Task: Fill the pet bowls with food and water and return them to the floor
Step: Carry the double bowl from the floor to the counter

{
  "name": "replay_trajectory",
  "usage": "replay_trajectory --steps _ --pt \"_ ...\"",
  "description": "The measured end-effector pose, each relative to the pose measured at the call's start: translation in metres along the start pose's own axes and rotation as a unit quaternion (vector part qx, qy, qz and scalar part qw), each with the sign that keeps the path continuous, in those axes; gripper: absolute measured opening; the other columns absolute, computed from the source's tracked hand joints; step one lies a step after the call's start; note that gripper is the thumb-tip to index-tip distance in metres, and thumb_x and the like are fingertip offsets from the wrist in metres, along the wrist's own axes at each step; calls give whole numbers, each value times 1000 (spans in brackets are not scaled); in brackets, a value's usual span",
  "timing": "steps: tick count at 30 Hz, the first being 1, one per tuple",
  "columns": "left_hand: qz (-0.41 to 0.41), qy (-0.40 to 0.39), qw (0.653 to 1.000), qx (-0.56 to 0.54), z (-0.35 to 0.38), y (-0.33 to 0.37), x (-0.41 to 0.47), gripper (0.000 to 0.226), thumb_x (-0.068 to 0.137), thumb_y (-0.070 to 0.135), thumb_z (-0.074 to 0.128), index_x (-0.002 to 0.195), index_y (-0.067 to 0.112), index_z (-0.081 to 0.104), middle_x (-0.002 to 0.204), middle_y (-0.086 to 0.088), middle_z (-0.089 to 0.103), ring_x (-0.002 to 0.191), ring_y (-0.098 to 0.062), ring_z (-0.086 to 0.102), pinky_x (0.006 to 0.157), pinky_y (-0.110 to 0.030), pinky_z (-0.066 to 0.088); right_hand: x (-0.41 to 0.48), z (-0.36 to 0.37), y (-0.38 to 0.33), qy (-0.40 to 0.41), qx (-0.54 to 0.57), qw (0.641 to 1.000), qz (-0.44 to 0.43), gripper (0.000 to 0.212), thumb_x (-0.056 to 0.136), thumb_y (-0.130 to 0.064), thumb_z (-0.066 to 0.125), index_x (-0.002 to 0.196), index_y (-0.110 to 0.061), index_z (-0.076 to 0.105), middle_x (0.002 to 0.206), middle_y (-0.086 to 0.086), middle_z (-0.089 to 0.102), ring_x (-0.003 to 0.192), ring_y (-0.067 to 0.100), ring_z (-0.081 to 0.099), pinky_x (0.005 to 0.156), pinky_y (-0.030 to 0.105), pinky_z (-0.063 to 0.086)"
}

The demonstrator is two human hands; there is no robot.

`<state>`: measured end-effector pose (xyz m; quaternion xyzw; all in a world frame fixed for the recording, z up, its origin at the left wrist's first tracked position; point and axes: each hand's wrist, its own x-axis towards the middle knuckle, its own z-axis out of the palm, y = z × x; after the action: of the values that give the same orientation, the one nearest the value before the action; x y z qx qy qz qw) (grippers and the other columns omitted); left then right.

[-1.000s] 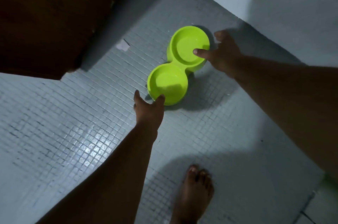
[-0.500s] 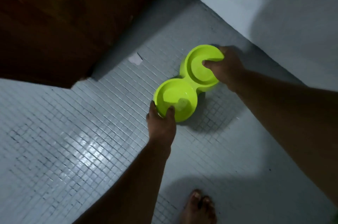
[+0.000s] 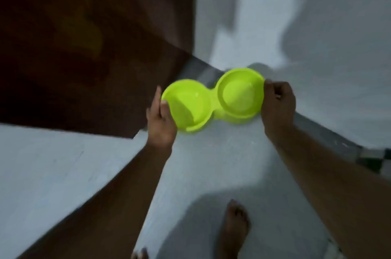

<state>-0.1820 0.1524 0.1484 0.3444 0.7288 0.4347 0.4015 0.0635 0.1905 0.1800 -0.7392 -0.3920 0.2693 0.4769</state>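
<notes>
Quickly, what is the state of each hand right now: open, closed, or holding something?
Left hand: grips the left end of the lime-green plastic double pet bowl.
Right hand: grips the bowl's right end, fingers curled.

The double pet bowl (image 3: 213, 100) is glowing a plain neon yellow-green. The floor (image 3: 211, 163) is showing pale blue-grey, its pattern blurred. The wooden panel (image 3: 84, 47) is looking dark reddish brown, the wall (image 3: 317, 15) pale grey.

On the far left I see a dark brown wooden panel (image 3: 84, 47), quite blurred. A pale grey floor (image 3: 201, 163) fills the near part, and a white wall (image 3: 317, 15) stands on the far right. One bare foot (image 3: 233, 233) rests on the near floor.
</notes>
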Motion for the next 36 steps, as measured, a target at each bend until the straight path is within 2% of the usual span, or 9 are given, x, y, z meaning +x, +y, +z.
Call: replay_trajectory --steps 3,6,10,18,24,29,32,34,36 --pt "-21 -27 999 -41 -44 50 -17 62 85 66 45 143 46 50 154 -2 49 141 -20 47 119 -47 36 -40 -39 -60 22 -2 1000 0 28 101 -25 55 112 -6 72 100 2 71 87 -7 63 78 13 49" --pt "29 -62 997 -27 -76 102 -35 42 87 66 47 127 58 53 145 0 57 135 -19 53 117 -48 40 -82 -79 -108 30 20 999 22 39 99 -40 52 121 -16 73 113 -1 74 109 10 68 95 30 54" --pt "79 -146 986 -33 -118 171 -75 37 89 70 49 124 65 57 142 -1 59 132 -18 56 115 -48 42 -148 -136 -172 88 28 996 17 42 97 -44 48 121 -19 72 112 -1 75 110 14 68 95 38 54" --pt "135 -251 957 -59 -212 274 -224 25 96 52 48 110 49 68 129 -1 68 124 -20 62 111 -49 46 -301 -245 -266 199 115 971 60 37 99 -30 52 122 -9 71 110 1 72 106 15 67 98 36 54" --pt "143 -332 931 -47 -258 273 -345 34 104 38 44 129 23 62 131 -3 67 121 -19 63 107 -50 50 -420 -338 -285 264 81 958 76 32 99 -33 54 114 -15 75 100 2 75 91 6 65 83 31 55" --pt "188 -352 916 -51 -286 263 -457 24 110 15 40 124 17 60 112 5 67 92 14 62 86 -10 46 -524 -419 -289 319 29 946 55 37 97 -36 54 117 -12 75 104 9 76 97 15 67 86 36 54" --pt "211 -383 898 -50 -305 245 -519 28 110 17 41 127 20 62 120 3 67 106 1 61 97 -18 48 -597 -459 -282 363 39 928 75 32 99 -30 56 119 -11 73 109 6 75 101 14 67 89 33 54" --pt "214 -411 885 -37 -319 234 -556 27 110 17 41 123 31 61 116 14 66 104 11 60 98 -21 47 -650 -479 -273 387 33 917 90 32 99 -29 55 120 -13 73 111 4 75 103 14 67 92 34 55" --pt "206 -450 869 -24 -330 225 -585 31 110 20 42 134 23 61 130 6 66 121 2 59 109 -29 46 -697 -491 -265 411 32 904 109 32 100 -28 53 120 -14 73 110 4 75 104 15 66 93 36 55"
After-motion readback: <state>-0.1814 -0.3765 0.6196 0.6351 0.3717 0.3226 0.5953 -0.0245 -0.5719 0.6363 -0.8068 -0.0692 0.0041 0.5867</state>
